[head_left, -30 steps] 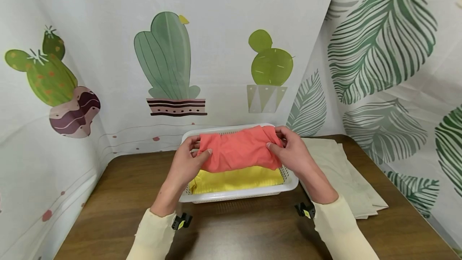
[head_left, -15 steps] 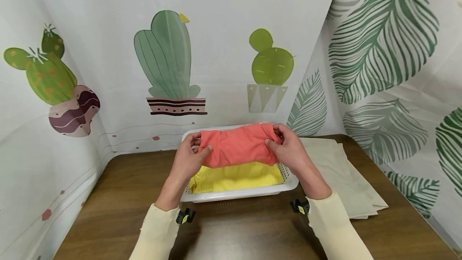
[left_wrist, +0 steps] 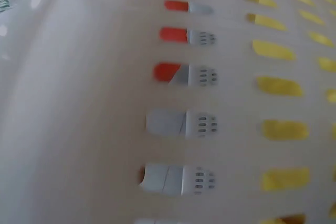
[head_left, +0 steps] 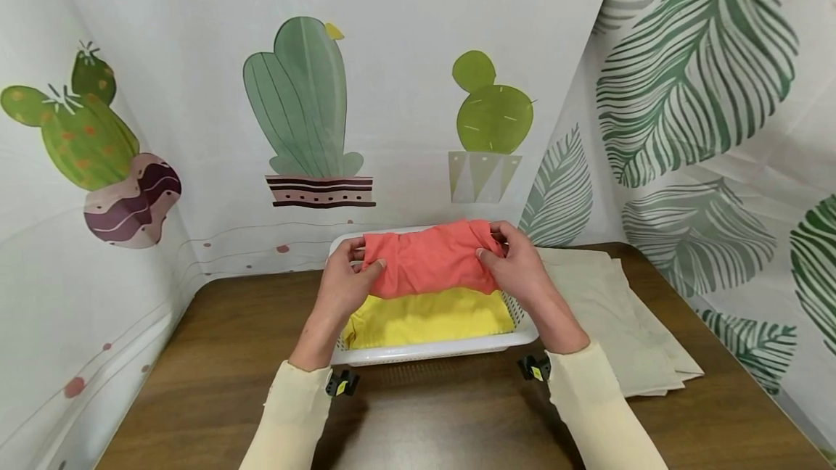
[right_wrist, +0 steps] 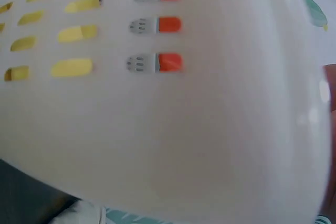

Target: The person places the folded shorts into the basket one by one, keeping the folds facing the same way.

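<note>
A folded coral-red cloth (head_left: 427,260) is stretched between both hands over the white plastic basket (head_left: 437,349). At its left end my left hand (head_left: 341,281) pinches it, thumb in front and fingers behind. The right hand (head_left: 520,270) pinches the opposite end in the same way. Below the coral cloth, a folded yellow cloth (head_left: 427,321) lies in the basket. Each wrist view is filled by the slotted basket wall (left_wrist: 79,129), with red and yellow showing through the slots. A sliver of the right hand appears at the right wrist view's edge.
The basket stands on a brown wooden table (head_left: 261,310), near its back edge. To its right lies a pale, flat folded cloth (head_left: 620,325). Behind the table hangs a white curtain (head_left: 405,93) printed with cactuses and leaves.
Both hands have shifted slightly up in the head view with the coral cloth, so more of the yellow cloth shows. The forearms have drawn a little closer together. Both grips stay the same.
</note>
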{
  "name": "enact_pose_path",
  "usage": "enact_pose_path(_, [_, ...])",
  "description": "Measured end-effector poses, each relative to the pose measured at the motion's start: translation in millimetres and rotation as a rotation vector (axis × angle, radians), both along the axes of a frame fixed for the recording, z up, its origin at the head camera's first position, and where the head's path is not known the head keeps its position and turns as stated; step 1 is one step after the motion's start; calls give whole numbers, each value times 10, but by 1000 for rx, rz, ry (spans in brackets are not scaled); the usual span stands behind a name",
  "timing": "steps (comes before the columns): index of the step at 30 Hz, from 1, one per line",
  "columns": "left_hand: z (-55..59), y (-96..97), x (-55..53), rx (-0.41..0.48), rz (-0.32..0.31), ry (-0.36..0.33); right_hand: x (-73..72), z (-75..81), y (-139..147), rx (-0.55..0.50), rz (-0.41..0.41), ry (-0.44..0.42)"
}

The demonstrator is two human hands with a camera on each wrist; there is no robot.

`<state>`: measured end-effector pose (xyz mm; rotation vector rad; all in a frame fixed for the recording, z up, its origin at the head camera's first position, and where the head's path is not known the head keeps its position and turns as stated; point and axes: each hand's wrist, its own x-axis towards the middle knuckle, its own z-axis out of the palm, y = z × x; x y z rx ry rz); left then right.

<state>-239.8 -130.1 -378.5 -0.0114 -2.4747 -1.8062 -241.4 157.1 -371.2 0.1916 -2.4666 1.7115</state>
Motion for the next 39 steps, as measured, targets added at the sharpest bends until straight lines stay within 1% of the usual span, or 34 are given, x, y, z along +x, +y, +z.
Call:
enact_pose_path(5, [-23, 24, -36, -22, 18, 15, -31, -21, -3, 12, -7, 2])
enact_pose_path(10, [-33, 48, -60, -18, 22, 21, -68, -31, -13, 11, -18, 4])
enact_pose_path(17, [-46, 39, -62, -17, 23, 11, -118, -68, -40, 4, -1, 2])
enact_pose_path(22, [-63, 24, -67, -23, 0, -1, -140, -109, -41, 30, -5, 0])
enact_pose_path(26, [-70, 20, -70, -10, -17, -20, -146, -136, -52, 68, -1, 0])
enact_pose_path(32, [-87, 23, -89, 0, -39, -44, -154, -167, -59, 80, 3, -22])
enact_pose_path(39, [-111, 15, -101, -33, -68, -65, -173, -206, -66, 94, 9, -58])
